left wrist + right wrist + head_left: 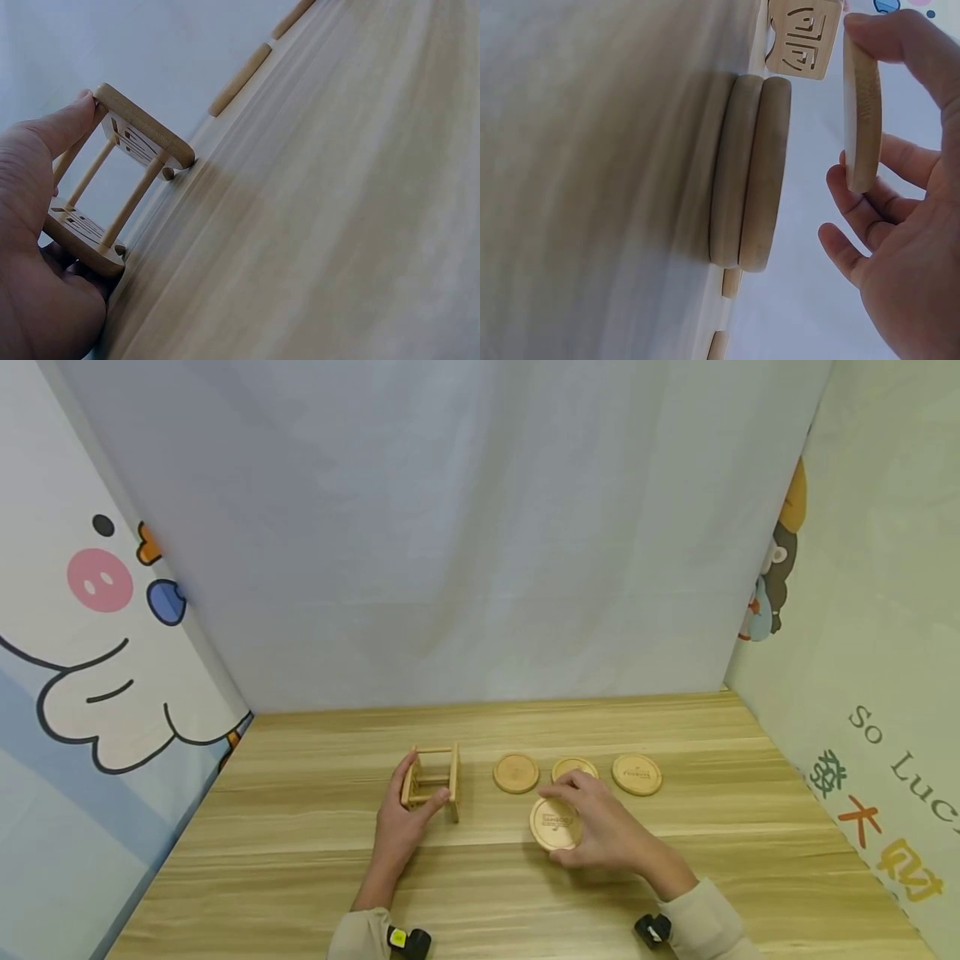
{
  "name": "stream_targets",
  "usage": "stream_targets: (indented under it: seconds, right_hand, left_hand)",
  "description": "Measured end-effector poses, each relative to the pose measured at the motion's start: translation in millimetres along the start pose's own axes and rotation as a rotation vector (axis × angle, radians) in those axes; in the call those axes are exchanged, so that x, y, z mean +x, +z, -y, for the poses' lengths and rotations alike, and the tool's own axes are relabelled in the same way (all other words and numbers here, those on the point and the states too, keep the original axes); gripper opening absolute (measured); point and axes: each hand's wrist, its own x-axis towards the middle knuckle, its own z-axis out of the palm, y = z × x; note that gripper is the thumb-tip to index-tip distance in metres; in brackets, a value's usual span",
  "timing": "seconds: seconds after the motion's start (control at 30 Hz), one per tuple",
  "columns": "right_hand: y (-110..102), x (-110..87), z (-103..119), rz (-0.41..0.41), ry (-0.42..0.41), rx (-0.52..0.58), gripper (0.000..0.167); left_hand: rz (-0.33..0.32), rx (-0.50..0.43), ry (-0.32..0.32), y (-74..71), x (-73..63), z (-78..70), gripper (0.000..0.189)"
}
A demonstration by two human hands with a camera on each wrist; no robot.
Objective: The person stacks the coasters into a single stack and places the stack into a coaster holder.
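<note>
My left hand [403, 833] grips a small wooden coaster holder [454, 781], thumb on one side panel and fingers round the other. The holder stands on the table, its slotted panels joined by thin rods, as the left wrist view shows. Between thumb and fingertips, my right hand [611, 828] pinches a round wooden coaster [553, 823] with dark lettering on its face. In the right wrist view this coaster [864, 112] is on edge to the camera, apart from two stacked coasters [765, 172] on the table. From the head, the pinched coaster and right hand hide that stack.
Farther back lie a plain coaster [516, 773], another coaster [574, 767] partly behind the right hand's fingers, and a lettered coaster [637, 775]. The wooden table [315, 860] meets a grey cloth [480, 568] behind and printed cloths at both sides.
</note>
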Motion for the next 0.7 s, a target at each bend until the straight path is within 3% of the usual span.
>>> stream_targets:
  seconds: [0.7]
  right_hand:
    - [-10.3,-11.1,-7.4,-0.002,0.025,-0.012,0.078]
  left_hand:
    - [0.005,-0.003,0.011,-0.1,-1.7,-2.4,0.087]
